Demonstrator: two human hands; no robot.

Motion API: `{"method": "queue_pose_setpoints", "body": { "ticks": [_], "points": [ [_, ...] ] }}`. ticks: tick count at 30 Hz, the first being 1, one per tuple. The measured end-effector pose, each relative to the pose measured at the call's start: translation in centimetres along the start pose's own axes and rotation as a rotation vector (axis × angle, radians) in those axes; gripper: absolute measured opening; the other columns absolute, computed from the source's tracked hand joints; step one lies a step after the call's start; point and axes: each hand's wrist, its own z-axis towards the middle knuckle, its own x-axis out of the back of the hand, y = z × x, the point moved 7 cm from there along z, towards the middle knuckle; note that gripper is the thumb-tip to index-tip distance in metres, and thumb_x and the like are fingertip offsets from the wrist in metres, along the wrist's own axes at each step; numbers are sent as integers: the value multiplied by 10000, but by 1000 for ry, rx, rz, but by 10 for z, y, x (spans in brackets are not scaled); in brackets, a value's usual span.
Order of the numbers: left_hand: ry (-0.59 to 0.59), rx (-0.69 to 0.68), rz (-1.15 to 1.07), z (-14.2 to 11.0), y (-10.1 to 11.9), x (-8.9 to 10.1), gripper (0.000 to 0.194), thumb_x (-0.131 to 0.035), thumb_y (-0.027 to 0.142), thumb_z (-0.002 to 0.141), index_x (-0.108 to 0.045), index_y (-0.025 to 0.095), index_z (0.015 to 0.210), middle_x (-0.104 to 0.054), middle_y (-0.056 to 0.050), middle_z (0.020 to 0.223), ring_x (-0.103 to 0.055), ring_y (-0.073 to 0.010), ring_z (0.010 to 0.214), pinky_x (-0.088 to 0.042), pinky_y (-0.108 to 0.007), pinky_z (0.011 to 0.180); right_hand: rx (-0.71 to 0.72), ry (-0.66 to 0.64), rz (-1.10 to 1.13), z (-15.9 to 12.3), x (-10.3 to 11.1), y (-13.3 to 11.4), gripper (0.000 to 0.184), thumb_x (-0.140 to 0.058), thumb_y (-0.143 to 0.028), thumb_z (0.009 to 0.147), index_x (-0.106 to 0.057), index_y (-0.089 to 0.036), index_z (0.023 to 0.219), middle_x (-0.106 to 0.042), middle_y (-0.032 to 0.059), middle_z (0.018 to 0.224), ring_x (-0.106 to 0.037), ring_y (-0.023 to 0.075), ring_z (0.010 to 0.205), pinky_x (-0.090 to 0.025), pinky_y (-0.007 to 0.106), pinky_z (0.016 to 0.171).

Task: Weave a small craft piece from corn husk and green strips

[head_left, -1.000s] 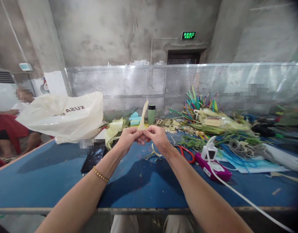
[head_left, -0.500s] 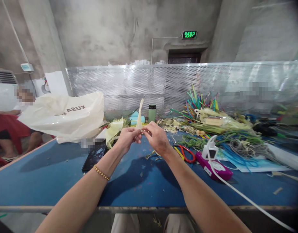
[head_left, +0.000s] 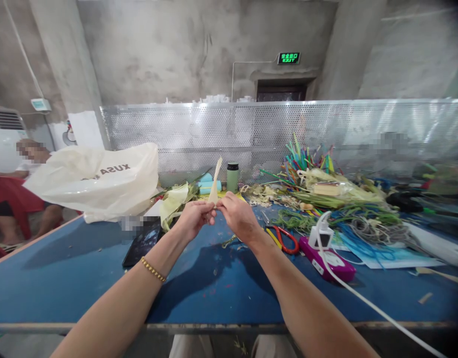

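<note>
A pale, narrow strip of corn husk point(head_left: 214, 185) stands upright above the fingertips of both hands, over the middle of the blue table. My left hand point(head_left: 196, 217) pinches its lower end, with a gold beaded bracelet on the wrist. Close against it, my right hand point(head_left: 237, 213) has its thumb and fingers closed at the base of the same strip. Exactly how the husk lies between the fingers is hidden. Left of the hands lie wider pale green husks point(head_left: 174, 200). A green bottle point(head_left: 232, 178) with a black lid stands behind the right hand.
On the left are a white plastic bag point(head_left: 98, 181) and a dark phone point(head_left: 142, 244). Red-handled scissors point(head_left: 288, 243), a purple power strip point(head_left: 333, 266) with a white cable, and bundles of green cords point(head_left: 298, 219) are right. Perforated metal point(head_left: 199, 132) borders the back. A person sits far left.
The whole view has shifted slightly. Both hands stay together at the husk strip's base, and the right fingers have closed in a little over it.
</note>
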Motion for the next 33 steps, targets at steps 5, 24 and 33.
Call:
{"method": "queue_pose_setpoints", "body": {
  "ticks": [5, 24, 33],
  "points": [
    [22, 56, -61, 2, -5, 2, 111, -592, 113, 780, -648, 67, 697, -587, -29, 550, -505, -69, 395, -392, -201, 424, 48, -23, -61, 0, -1, -5, 213, -424, -161, 955, -615, -144, 861, -601, 95, 886, -560, 187, 808, -398, 267, 713],
    [-34, 4, -9, -3, 0, -7, 173, -653, 156, 781, -612, 83, 629, -609, -36, 559, -540, -82, 398, -379, -198, 416, -382, 75, 352, -1, -8, 30, 115, -610, -228, 806, -560, -190, 709, -629, 34, 746, -555, 150, 671, -402, 265, 645],
    [35, 41, 24, 0, -1, 0, 127, -701, 146, 719, -612, 82, 654, -607, -29, 571, -534, -77, 404, -370, -201, 413, -309, 161, 437, 0, 1, 31, 64, -573, -175, 810, -533, -195, 765, -590, 3, 705, -544, 140, 636, -415, 256, 631]
  ]
}}
